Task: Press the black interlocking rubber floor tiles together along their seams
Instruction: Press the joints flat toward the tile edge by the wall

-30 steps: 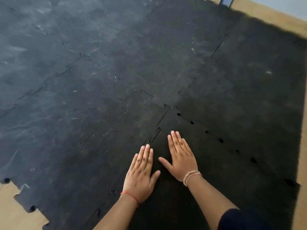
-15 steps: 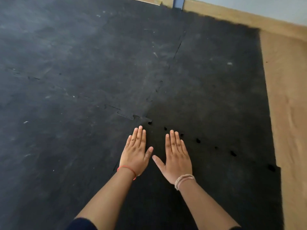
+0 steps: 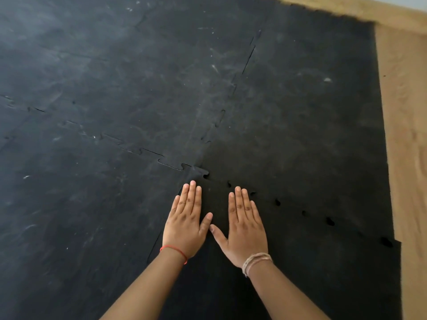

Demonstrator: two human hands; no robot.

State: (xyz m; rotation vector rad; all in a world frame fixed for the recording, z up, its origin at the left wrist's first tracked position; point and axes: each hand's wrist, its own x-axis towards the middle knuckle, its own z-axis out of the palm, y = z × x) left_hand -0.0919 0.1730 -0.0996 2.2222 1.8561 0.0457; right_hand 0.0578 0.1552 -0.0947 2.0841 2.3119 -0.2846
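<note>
Black interlocking rubber tiles cover the floor. The near tile (image 3: 288,262) is darker and cleaner than the dusty far-left tile (image 3: 115,77) and the far-right tile (image 3: 312,112). My left hand (image 3: 186,224) lies flat, palm down, fingers together, on the near tile's left seam. My right hand (image 3: 245,229) lies flat beside it on the same tile, thumb tips almost touching. Just beyond the fingertips runs the jagged seam (image 3: 277,202) with small dark gaps at its tabs. A puzzle-tab corner (image 3: 199,172) sits ahead of the left fingers.
Bare wooden floor (image 3: 406,158) runs along the right edge of the mats, and a wooden strip (image 3: 346,8) borders the far edge. A narrow open slit (image 3: 249,56) shows in the far seam between two tiles.
Both hands have moved forward along the near tile toward the tile corner and spread slightly apart. The view has swung left to right, bringing the wooden floor on the right into sight.
</note>
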